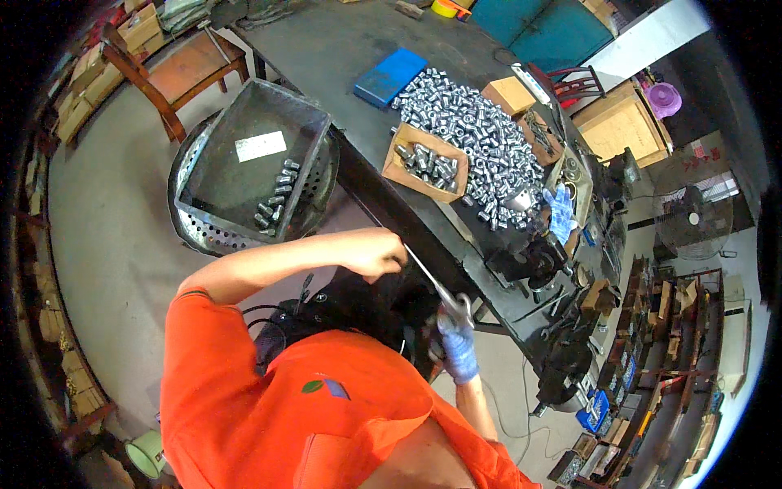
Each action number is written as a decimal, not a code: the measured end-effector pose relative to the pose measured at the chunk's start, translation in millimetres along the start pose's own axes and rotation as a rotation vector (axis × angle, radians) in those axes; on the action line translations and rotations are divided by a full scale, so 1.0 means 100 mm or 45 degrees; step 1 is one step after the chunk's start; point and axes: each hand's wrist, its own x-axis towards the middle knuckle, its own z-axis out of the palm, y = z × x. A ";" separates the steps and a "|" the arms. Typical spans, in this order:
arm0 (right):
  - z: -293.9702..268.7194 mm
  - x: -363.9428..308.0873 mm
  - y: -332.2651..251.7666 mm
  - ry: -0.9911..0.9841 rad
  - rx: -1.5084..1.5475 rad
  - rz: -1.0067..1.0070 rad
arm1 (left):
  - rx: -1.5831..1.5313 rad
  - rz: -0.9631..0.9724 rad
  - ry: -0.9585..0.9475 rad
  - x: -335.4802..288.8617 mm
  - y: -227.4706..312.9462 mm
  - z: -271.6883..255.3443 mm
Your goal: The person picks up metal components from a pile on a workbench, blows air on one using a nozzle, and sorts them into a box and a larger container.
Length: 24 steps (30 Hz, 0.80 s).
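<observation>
My bare left hand (375,253) is closed in front of my body, near the edge of the workbench. A long silver metal tool (434,282) with a thin shaft and a rounded, hooked head slants between my hands. Its thin end meets the fingers of my left hand; what they grip is hidden. My right hand (459,352), in a blue and white glove, is wrapped around the tool at its head end. Beyond my hands, a cardboard box (445,194) of metal sleeves stands beside a large pile of metal sleeves (481,130).
A dark metal tray (213,210) with several metal parts and a white label sits on a perforated round stand (191,232) at left. The workbench (326,49) carries a blue box (391,77), another glove (560,213) and vises. A wooden chair (181,72) stands behind the tray.
</observation>
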 end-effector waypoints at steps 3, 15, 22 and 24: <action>-0.38 -0.21 0.13 -0.009 -0.182 0.324 | -0.467 -0.197 0.123 0.01 -0.32 0.15; -0.33 -0.16 0.01 0.080 -0.275 0.271 | -0.088 -0.169 0.412 -0.16 -0.44 -0.23; -0.15 0.36 0.87 -0.257 -0.712 0.432 | 0.521 -0.385 1.046 -0.85 -0.77 -0.98; -0.12 0.38 0.75 -0.199 -0.778 0.531 | 0.598 -0.529 0.996 -0.92 -1.13 -1.11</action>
